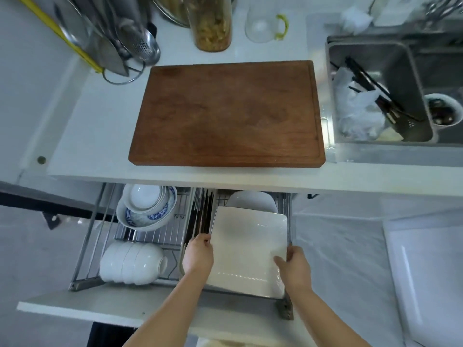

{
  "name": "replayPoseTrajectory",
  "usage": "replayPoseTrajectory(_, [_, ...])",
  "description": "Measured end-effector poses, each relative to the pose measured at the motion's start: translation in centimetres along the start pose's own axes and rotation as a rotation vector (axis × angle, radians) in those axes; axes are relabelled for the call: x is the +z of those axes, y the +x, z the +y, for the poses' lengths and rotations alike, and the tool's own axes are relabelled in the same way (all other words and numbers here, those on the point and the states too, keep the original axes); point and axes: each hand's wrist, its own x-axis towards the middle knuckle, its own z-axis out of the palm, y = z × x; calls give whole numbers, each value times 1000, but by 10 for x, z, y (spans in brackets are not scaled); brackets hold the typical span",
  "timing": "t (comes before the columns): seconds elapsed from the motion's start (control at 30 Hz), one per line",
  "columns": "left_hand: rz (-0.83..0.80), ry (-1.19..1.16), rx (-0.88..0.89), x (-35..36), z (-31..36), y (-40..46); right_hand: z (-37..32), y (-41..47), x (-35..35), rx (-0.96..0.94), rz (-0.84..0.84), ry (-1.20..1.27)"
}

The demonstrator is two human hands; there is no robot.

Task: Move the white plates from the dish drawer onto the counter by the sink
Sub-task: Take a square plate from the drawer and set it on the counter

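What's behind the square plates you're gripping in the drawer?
Behind the square white plates, held by the left hand and right hand, a rounder white dish shows. Its lower part is covered, and the counter edge hides anything farther back.

A cutting board (226, 112) covers most of the counter (100, 126); bare strips remain left and front.

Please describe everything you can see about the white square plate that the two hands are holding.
The square plate is white and glossy, ceramic by its look, with rounded corners and a shallow raised rim. It sits in the right part of the open dish drawer, tilted, with its near edge low. At least one more edge shows under its near right corner. The left hand grips its left edge; the right hand grips its right edge, thumb on the face. Another white plate lies behind it.
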Motion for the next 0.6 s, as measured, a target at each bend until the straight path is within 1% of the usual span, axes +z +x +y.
replayPoseTrajectory(0.13, [-3, -100, 61, -8, 22, -36, -3, -14, -46, -41, 66, 102])
replayPoseTrajectory(0.27, [-20, -147, 153, -3, 59, -75, 2, -19, -100, -82, 121, 125])
replayPoseTrajectory(0.47, [-43, -116, 284, 27, 136, -134, 29, -10, -199, -99, 200, 231])
replayPoseTrajectory(0.6, [-56, -160, 365, 61, 197, -169, 49, -6, -275, -136, 255, 301])
